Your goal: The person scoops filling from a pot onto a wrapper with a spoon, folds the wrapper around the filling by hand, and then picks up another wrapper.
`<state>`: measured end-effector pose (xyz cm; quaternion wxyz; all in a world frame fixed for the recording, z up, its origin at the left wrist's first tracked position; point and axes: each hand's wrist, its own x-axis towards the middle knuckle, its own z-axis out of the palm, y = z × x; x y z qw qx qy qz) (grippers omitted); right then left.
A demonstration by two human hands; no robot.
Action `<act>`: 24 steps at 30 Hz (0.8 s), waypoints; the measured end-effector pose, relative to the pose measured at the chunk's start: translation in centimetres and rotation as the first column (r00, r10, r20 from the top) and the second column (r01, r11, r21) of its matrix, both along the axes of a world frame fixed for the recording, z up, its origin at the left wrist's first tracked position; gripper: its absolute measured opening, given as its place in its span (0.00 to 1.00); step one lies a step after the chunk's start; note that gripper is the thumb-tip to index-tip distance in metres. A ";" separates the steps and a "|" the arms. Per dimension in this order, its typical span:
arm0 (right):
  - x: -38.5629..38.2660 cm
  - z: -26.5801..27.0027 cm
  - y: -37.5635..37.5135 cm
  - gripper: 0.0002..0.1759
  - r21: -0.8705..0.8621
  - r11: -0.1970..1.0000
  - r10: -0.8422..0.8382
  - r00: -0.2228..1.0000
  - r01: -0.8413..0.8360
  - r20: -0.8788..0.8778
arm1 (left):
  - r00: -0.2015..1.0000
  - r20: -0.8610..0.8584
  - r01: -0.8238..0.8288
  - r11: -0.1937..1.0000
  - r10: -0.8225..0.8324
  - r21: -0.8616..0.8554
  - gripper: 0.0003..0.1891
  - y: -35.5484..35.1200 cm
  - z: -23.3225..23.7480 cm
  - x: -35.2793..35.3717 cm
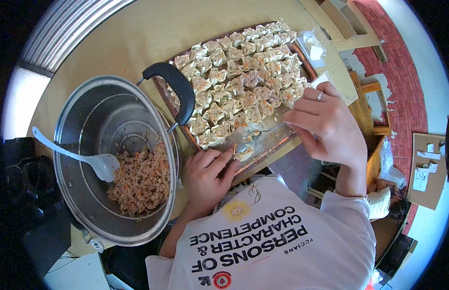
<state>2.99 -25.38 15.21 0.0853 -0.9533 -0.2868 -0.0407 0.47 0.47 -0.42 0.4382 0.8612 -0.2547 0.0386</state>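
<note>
My right hand [326, 123], fingers pinched, holds the end of a metal spoon [268, 129]. The spoon's bowl rests at a single dumpling [244, 154] near the tray's close edge. My left hand [211, 170] has its thumb and forefinger at that dumpling, closed against its side. Rows of open-topped dumplings [241, 79] with orange-flecked filling cover most of a brown-rimmed tray [309, 67]. A floury bare strip of tray lies under the spoon. To the left, a large metal pot [84, 128] holds minced filling [142, 181] and a white ladle [103, 166].
The pot's black handle [183, 92] juts over the tray's left edge. Wrapper sheets [347, 89] lie at the tray's right, near a plastic bag [312, 46]. A cardboard box [342, 19] sits at the far corner. Another person [381, 203] is partly visible at right.
</note>
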 end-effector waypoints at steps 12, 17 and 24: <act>-0.4 0.6 -0.6 0.11 -0.023 0.999 -0.030 0.999 0.031 0.037 | 1.000 0.012 -0.004 1.000 0.005 -0.025 0.15 -0.1 -0.1 0.0; -0.5 -0.1 -0.3 0.13 -0.003 1.000 -0.018 0.999 0.018 0.033 | 1.000 0.010 -0.002 1.000 0.002 -0.021 0.15 -0.1 -0.1 0.0; -1.5 1.3 1.2 0.15 -0.036 0.999 0.011 0.994 -0.007 0.104 | 1.000 0.002 -0.002 1.000 0.002 -0.009 0.15 0.0 -0.2 0.0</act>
